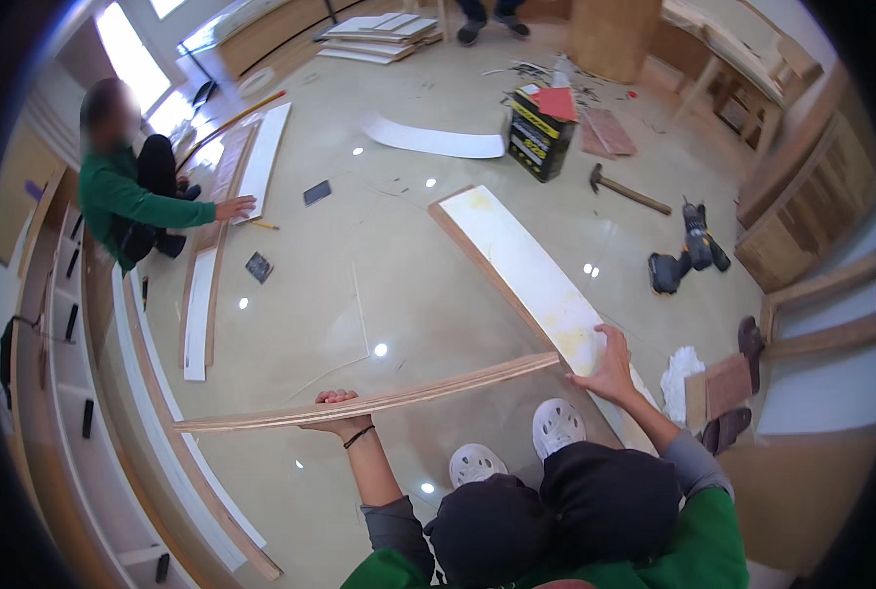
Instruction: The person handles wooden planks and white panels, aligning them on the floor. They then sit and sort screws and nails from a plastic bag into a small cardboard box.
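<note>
Left hand (338, 410) is clamped under a plywood strip (369, 401) held level over the floor, right hand (607, 365) lies open on the white board (526, 265) just past the strip's right end, so the strip looks lifted, not yet placed

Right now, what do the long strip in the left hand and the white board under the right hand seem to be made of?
The long strip looks like plywood: bare tan wood with layered lines along its edge, held by the left hand. The white board seems to be wood-based too, with a smooth white face, yellowish stains and a brown wooden edge; the right hand rests on it. The core cannot be told.
</note>
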`<state>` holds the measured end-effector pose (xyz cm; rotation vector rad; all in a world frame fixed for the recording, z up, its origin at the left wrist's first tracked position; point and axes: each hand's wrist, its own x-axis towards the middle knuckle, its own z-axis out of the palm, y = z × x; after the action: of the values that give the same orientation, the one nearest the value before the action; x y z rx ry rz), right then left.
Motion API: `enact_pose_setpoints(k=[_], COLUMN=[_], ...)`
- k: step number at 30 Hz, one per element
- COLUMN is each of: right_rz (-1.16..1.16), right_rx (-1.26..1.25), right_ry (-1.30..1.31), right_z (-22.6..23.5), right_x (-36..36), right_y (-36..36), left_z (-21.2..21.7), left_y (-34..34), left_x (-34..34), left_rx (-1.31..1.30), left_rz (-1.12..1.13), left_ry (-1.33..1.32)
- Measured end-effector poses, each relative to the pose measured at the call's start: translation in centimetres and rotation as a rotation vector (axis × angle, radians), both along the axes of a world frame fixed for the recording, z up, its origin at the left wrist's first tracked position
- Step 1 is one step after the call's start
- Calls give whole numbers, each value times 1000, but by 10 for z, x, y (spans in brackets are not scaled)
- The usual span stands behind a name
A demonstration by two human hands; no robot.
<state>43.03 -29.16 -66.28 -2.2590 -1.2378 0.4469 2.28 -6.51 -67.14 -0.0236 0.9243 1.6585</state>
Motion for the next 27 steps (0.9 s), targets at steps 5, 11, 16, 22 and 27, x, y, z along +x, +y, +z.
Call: enact_pose_setpoints(k=[5, 11, 16, 22, 27], right_rz=[16, 95, 192, 316, 416], right_rx=[-72, -86, -76, -144, -187], right_ry=[41, 63, 225, 374, 333], right_z=[-12, -42, -52, 30, 164], right_x=[2, 19, 43, 73, 80], right_y=[25, 89, 152, 229, 278], left_z=[5, -3, -8, 61, 173], left_y=[-17, 12, 34, 41, 57], left_x=[-9, -18, -12, 17, 40], left_rx=[39, 23, 130, 371, 502], left_rz=[112, 199, 181, -10, -102], left_ry=[-18, 56, -22, -149, -247])
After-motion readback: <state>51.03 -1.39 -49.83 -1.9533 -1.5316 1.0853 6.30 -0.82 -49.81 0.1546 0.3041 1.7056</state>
